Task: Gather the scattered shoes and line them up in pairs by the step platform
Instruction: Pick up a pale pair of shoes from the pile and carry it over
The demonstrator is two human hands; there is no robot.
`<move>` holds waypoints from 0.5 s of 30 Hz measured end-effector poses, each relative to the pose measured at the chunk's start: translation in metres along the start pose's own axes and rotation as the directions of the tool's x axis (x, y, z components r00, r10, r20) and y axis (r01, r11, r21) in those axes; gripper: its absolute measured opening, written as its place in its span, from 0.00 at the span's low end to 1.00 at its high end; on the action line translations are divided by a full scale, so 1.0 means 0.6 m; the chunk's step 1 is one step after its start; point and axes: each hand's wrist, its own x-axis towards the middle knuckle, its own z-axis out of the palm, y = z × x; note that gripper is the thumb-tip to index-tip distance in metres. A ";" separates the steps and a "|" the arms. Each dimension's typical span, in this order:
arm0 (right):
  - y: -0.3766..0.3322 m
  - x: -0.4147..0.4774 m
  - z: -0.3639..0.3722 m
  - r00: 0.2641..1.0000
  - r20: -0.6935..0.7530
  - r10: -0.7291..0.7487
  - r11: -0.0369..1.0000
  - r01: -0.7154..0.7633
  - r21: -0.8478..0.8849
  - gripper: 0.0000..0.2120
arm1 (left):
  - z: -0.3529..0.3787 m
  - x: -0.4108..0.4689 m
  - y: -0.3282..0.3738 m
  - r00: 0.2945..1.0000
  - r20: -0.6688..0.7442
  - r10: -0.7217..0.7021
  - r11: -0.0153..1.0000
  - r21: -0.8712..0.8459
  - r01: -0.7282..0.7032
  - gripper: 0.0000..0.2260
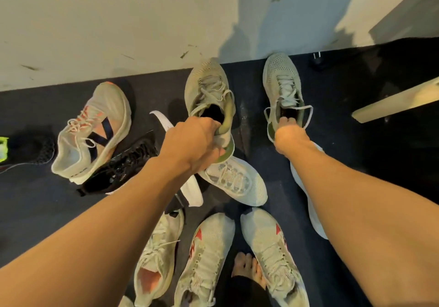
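Observation:
My left hand (pixel 190 142) grips the heel of a pale green knit shoe (pixel 206 85), its toe pointing at the pale step platform (pixel 114 33). My right hand (pixel 288 132) holds the heel collar of the matching pale green shoe (pixel 281 81), which rests on the dark floor with its toe against the platform edge. The two shoes lie side by side, a shoe's width apart. Scattered behind them are a beige shoe with orange and navy marks (pixel 95 130), a black shoe (pixel 123 166), a white knit shoe (pixel 235 183) and two white shoes with red logos (pixel 206 254) (pixel 270 252).
A black and neon yellow shoe (pixel 26 152) lies at the far left. Another cream shoe (pixel 154 259) sits near my bare foot (pixel 247 271). A white shoe (pixel 306 188) is half hidden under my right forearm. A pale plank (pixel 399 102) lies at the right on the dark floor.

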 end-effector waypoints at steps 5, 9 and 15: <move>-0.017 -0.053 -0.041 0.986 -0.139 -0.090 0.990 0.073 -0.123 0.16 | -0.048 -0.008 0.008 0.994 0.097 -0.044 0.997 -0.055 0.050 0.09; -0.049 -0.156 -0.149 0.986 -0.106 -0.126 0.990 0.118 -0.076 0.19 | -0.145 -0.031 0.036 0.981 0.160 -0.107 0.991 -0.057 0.117 0.11; -0.084 -0.428 -0.316 0.977 0.118 -0.175 0.980 0.184 -0.072 0.13 | -0.349 -0.125 0.138 0.970 0.217 -0.110 0.984 -0.111 0.136 0.16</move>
